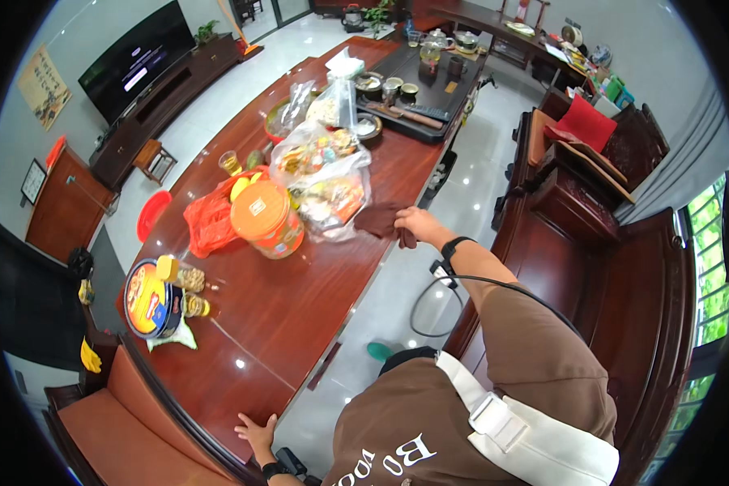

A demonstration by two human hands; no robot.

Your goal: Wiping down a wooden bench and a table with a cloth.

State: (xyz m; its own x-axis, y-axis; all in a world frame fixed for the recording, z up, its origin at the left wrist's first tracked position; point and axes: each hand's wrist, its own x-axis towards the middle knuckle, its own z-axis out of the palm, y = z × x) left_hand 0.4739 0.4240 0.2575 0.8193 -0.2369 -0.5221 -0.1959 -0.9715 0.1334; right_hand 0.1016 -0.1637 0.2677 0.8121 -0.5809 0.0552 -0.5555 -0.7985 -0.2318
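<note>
My right hand [422, 225] grips a dark brown cloth [379, 220] at the near long edge of a polished reddish-brown wooden table [297, 291]. Part of the cloth lies on the tabletop and part hangs over the edge. Clear plastic bags of packaged food [334, 194] lie right beside the cloth. A round tub with an orange lid [261, 206] stands beyond them, against a red plastic bag [209, 219] with yellow fruit showing. My left hand [258, 432] rests on the table's near left corner, fingers spread and holding nothing.
A blue round tin [152, 297] and yellow-lidded jars [185, 276] stand at the table's left end. Farther along is a black tea tray [410, 118] with cups, a knife and a remote. A carved wooden bench [583, 273] is on my right. A black cable [425, 334] loops beside my right arm.
</note>
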